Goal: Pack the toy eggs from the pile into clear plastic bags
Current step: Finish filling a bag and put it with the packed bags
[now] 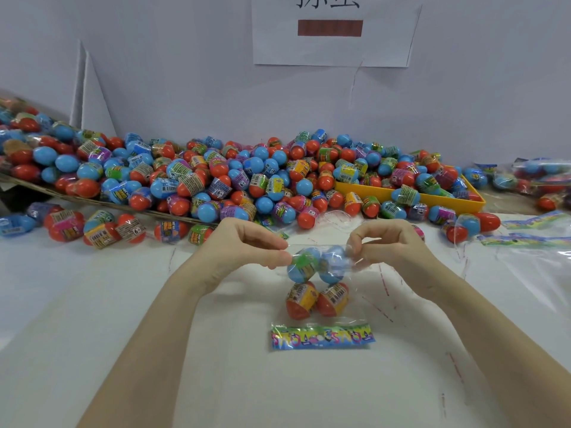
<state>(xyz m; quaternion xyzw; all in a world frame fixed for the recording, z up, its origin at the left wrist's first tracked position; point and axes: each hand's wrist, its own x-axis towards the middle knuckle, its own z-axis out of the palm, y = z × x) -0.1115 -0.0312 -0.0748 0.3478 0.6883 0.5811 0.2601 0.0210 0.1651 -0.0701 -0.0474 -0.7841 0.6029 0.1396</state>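
We pinch the clear plastic bag's [346,291] mouth with left hand [247,245] and right hand [386,242], keeping its four blue-and-red toy eggs [318,282] inside.

Left hand [247,245] and right hand [386,245] pinch clear bag [355,307] mouth; four eggs [318,282] below grip.

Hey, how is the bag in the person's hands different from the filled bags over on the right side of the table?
The bag in the hands is pinched at its mouth by the left hand and right hand; the filled bags on the right lie untouched. The held bag sits on the near white table, the others at its far right edge. Both are clear plastic holding blue and red eggs.
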